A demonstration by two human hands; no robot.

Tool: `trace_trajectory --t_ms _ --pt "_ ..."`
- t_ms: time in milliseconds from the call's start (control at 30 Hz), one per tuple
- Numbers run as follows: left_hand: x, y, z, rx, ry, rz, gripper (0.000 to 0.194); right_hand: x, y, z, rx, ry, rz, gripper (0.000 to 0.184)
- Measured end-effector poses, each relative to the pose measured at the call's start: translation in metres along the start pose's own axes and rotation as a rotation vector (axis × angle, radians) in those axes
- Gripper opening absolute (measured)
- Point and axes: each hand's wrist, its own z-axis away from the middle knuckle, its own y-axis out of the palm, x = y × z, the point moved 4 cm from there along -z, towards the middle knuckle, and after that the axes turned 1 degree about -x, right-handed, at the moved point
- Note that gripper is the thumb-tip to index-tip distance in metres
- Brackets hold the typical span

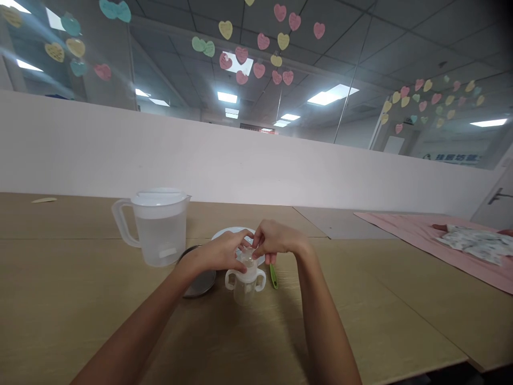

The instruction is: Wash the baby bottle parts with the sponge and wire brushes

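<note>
A clear baby bottle [244,294] with a white collar and two side handles stands upright on the table in front of me. My left hand [222,251] curls around its top from the left, thumb on the collar. From the right, my right hand [276,238] bends down with its fingers pinched at the bottle's clear top piece. The fingers partly cover that piece. Behind the hands lies a white plate [218,233], partly hidden. A round dark-rimmed metal dish [200,286] sits under my left forearm. Beside the bottle, a green handle [273,277] points toward me.
A lidded translucent pitcher [160,235] of liquid stands at the left. A pale flat piece [44,200] lies farther back. On the right, another person's hand [440,227] touches a patterned cloth [476,243] on a pink cloth [404,232]. A white wall [240,166] runs behind the table.
</note>
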Motion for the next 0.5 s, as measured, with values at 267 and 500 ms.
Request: trace_trajectory --t_ms 267,500 --pt "-0.011 -0.001 0.015 0.143 -0.03 -0.143 0.074 -0.003 -0.004 0.002 -0.023 -0.063 0.011 0.03" --pt "0.015 -0.053 0.043 -0.049 -0.182 -0.17 0.083 -0.006 -0.023 0.02 -0.209 -0.14 0.003 0.011"
